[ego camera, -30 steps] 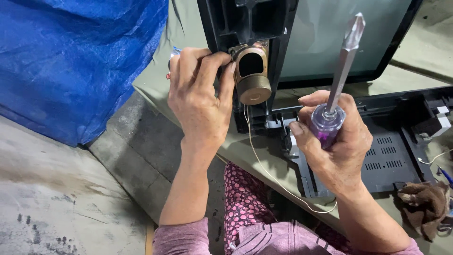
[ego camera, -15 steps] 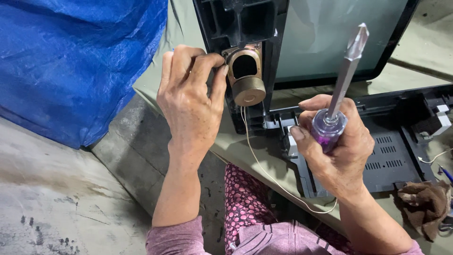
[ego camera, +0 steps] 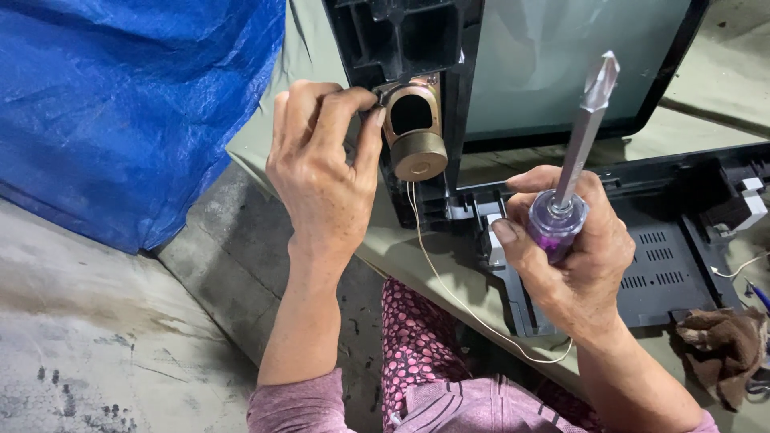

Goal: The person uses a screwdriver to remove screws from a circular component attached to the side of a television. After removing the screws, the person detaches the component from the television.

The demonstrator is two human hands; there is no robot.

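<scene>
Since the earlier frames the left hand (ego camera: 325,172) has been raised along the black monitor frame (ego camera: 461,96), and the small brass-coloured speaker (ego camera: 415,132) has been carried up with it, while the right hand (ego camera: 573,248) has stayed almost where it was. The speaker is pinched at its left edge between the left thumb and fingertips (ego camera: 370,120), held against the frame's lower corner. A thin pale wire (ego camera: 449,281) is seen hanging from the speaker and looping down over the table (ego camera: 401,248) edge. The screwdriver (ego camera: 573,160) is clamped in the right fist by its purple handle, its shaft pointing up. A black vented back cover (ego camera: 666,273) lies on the table beneath that hand, and a brown rag (ego camera: 718,349) just beside it. A blue tarpaulin (ego camera: 136,104) hangs at the left.
</scene>
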